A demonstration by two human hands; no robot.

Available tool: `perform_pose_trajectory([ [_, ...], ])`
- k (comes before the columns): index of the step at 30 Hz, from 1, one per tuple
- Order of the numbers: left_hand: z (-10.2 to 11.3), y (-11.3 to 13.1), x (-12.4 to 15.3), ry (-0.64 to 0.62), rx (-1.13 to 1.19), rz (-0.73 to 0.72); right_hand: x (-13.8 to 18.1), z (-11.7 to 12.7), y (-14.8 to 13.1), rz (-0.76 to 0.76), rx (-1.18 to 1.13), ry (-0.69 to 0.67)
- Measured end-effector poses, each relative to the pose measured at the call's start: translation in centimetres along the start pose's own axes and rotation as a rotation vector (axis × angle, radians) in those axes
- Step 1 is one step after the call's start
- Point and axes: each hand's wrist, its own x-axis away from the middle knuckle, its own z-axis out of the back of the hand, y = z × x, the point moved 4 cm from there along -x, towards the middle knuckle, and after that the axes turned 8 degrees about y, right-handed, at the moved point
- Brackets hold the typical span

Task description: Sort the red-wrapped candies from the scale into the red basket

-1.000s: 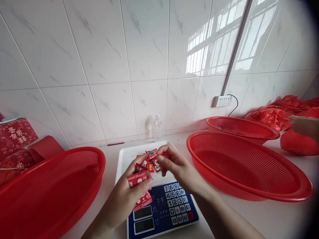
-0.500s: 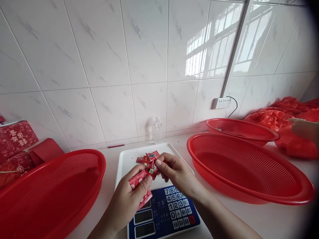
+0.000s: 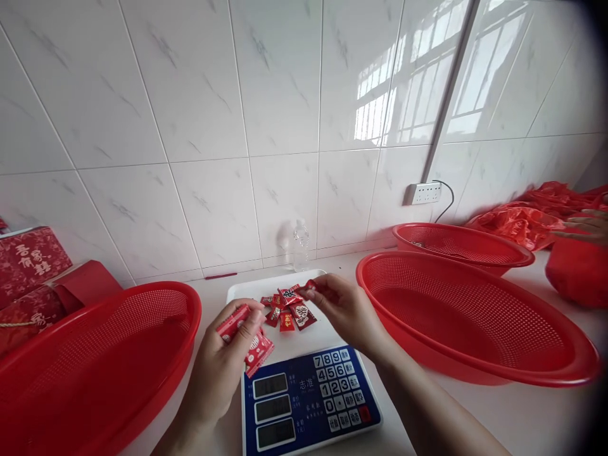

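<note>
My left hand [image 3: 223, 354] is closed around red packets with a white pattern [image 3: 259, 353], above the near left part of the white scale tray [image 3: 266, 342]. Between the thumb and fingers of my right hand [image 3: 344, 310] is a small red packet [image 3: 311, 285], mostly covered by the fingertips. Several small red and dark red packets [image 3: 286, 321] lie in a loose cluster on the tray, between my two hands. The scale's blue keypad panel [image 3: 304, 392], with three small displays, faces me below them.
Red plastic baskets stand left [image 3: 183, 297] and right [image 3: 475, 373] of the scale, with another basket [image 3: 513, 256] behind. A clear bottle [image 3: 301, 247] stands by the wall. Red bags [image 3: 517, 221] and another person's hand [image 3: 589, 227] are far right. Red boxes [image 3: 33, 259] sit at left.
My hands have moved apart, the left toward the left and the right slightly up and right. More packets now show on the tray. The other person's hand and red bag have shifted.
</note>
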Motion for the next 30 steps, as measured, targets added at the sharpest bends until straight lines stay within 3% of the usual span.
perform_pose_trajectory([
  [3,0.7,0.1,-0.5,0.051,0.09,0.008,-1.0,0.3,1.6,0.057,0.282,0.035],
  [6,0.9,0.2,-0.6,0.046,0.103,0.019,-1.1,-0.9,3.1,0.063,0.504,-0.062],
  [9,0.8,0.2,-0.7,0.028,0.08,0.012,-0.5,-2.3,3.6,0.044,0.568,-0.188],
  [12,0.7,0.1,-0.6,0.008,0.073,0.002,-0.1,-2.7,3.0,0.079,0.468,-0.247],
  [19,0.4,-0.1,-0.5,-0.033,0.081,0.019,-0.2,-0.3,0.8,0.112,0.161,-0.115],
  [23,-1.3,-0.7,0.4,-0.17,0.012,0.093,1.3,-0.4,-1.7,0.149,-0.156,-0.089],
  [27,-3.6,-1.2,2.0,-0.368,0.06,0.082,3.5,-2.1,-3.4,0.064,-0.451,-0.226],
  [30,-4.4,-1.4,2.7,-0.394,0.206,0.128,4.5,-3.0,-4.0,0.048,-0.485,-0.301],
])
